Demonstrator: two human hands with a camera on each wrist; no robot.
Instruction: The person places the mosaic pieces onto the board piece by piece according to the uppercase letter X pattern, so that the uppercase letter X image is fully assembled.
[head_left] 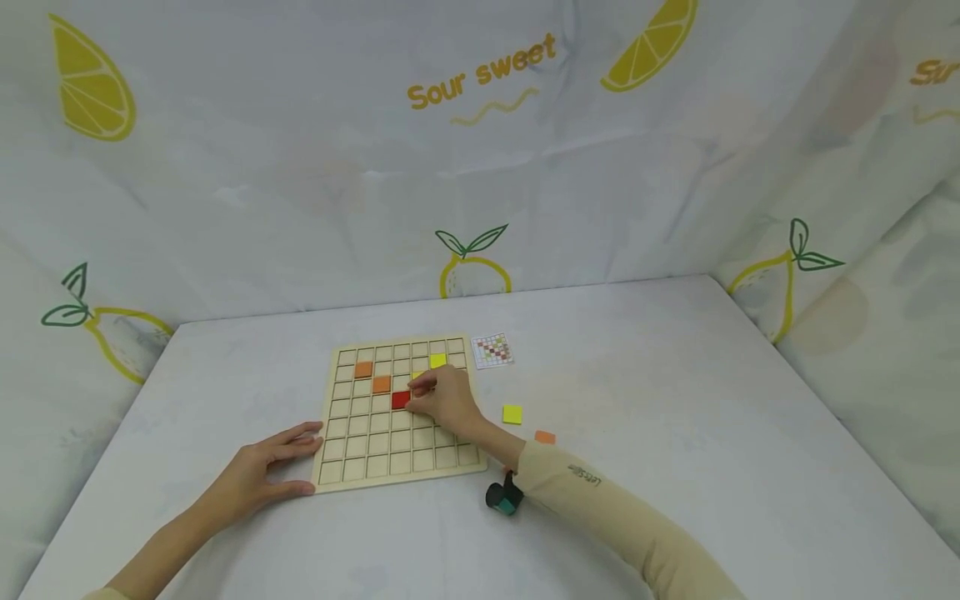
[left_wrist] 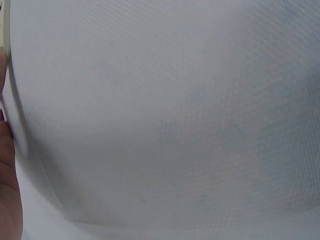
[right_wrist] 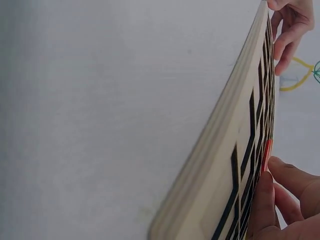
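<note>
A wooden grid board (head_left: pixel 363 476) lies on the table with shallow square cells. My right hand (head_left: pixel 450 406) is over the board, thumb and fingertips at the right side of a red square tile (head_left: pixel 401 400), pinching it at its cell. The right wrist view shows the red tile (right_wrist: pixel 267 154) between those fingertips and the board. Two orange tiles, one an upper-left orange tile (head_left: pixel 363 369), run diagonally toward the red one. A yellow tile (head_left: pixel 438 360) sits at upper right; another is partly hidden by my fingers. My left hand (head_left: pixel 258 471) rests along the board's left edge, fingers extended.
A small printed pattern card (head_left: pixel 492 351) lies by the board's upper right corner. To the right are a loose yellow tile (head_left: pixel 512 414) and a loose orange tile (head_left: pixel 545 437). A black wrist camera (head_left: pixel 502 495) hangs under my right wrist. Lemon-printed cloth stands behind.
</note>
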